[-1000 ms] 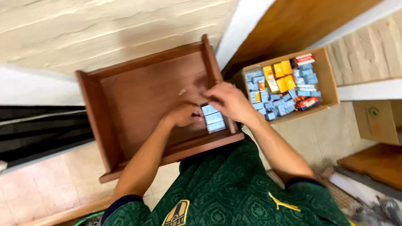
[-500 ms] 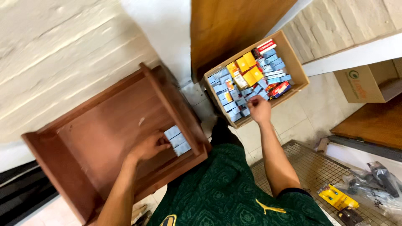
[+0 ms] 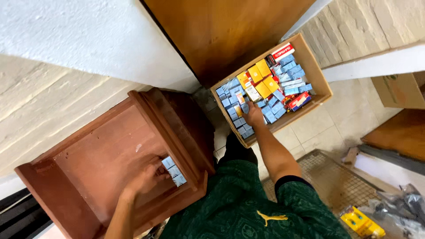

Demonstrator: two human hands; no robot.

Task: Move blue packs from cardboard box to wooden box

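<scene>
Reaching into the cardboard box (image 3: pixel 317 75), right hand (image 3: pixel 254 116) touches small packets (image 3: pixel 241 121), grip unclear; left hand (image 3: pixel 146 177) steadies stacked blue packets (image 3: pixel 174 170).

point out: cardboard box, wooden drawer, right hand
cardboard box (image 3: pixel 322 82): head view, bare right wall.
wooden drawer (image 3: pixel 95 155): head view, bare bottom panel.
right hand (image 3: pixel 254 116): head view, back of the hand.

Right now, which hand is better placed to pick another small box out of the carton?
Probably the right hand: it already rests on the small boxes in the carton. The left hand is over in the wooden drawer, touching the grey boxes there.
</scene>
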